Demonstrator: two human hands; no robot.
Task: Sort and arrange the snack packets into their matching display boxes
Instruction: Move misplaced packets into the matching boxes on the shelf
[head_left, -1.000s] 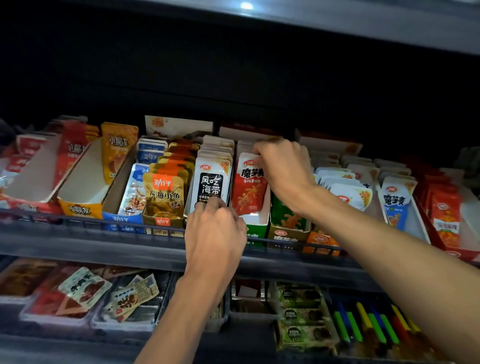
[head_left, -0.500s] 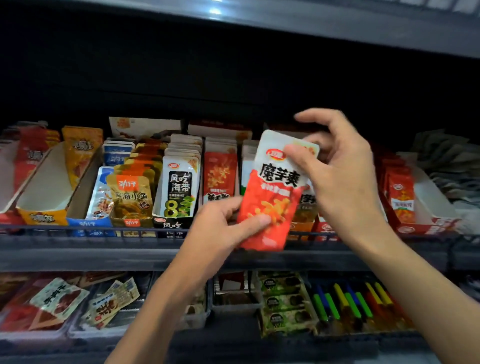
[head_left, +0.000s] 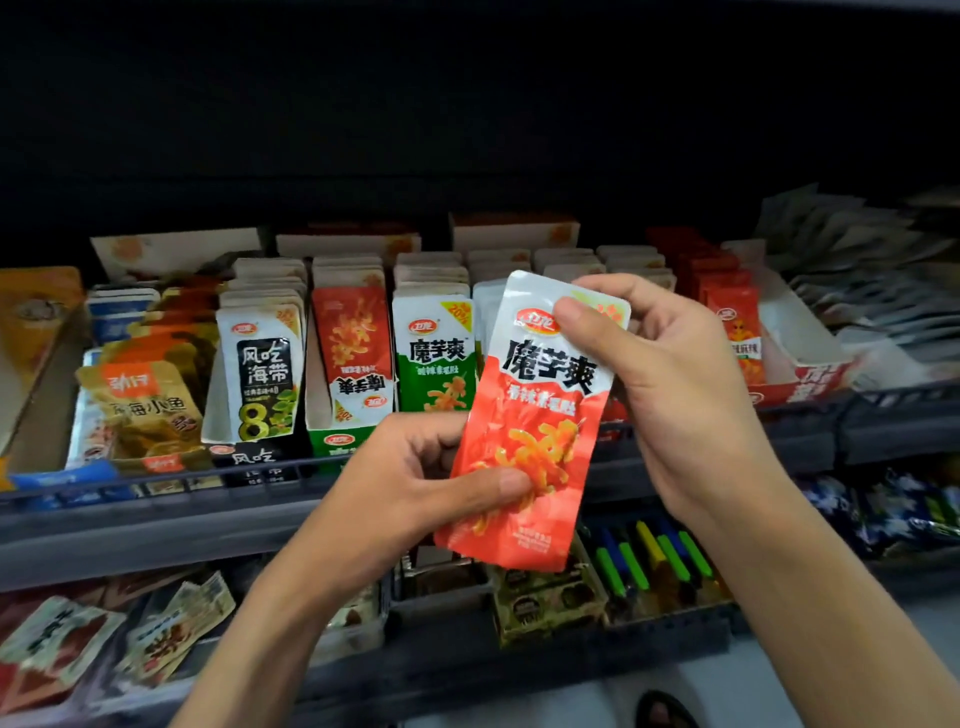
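A red and white snack packet (head_left: 535, 415) is held upright in front of the shelf by both hands. My left hand (head_left: 415, 483) pinches its lower left edge, thumb across the front. My right hand (head_left: 670, 384) pinches its top right corner. Behind it, display boxes stand in a row on the upper shelf: a green box (head_left: 337, 441) whose front packet is a red one turned upside down (head_left: 353, 348), green and white packets (head_left: 436, 358) beside it, and black-labelled seaweed packets (head_left: 262, 374) to the left.
The grey shelf rail (head_left: 156, 519) runs across the front. Gold fish-snack packets (head_left: 145, 405) and an orange box (head_left: 31, 332) stand at the left, a red box (head_left: 805, 374) at the right. Lower shelf holds loose packets (head_left: 104, 639) and coloured sticks (head_left: 654, 561).
My right hand has pulled the red packet out of the row and brought it toward me. My left hand left the seaweed box and took the packet's lower edge.
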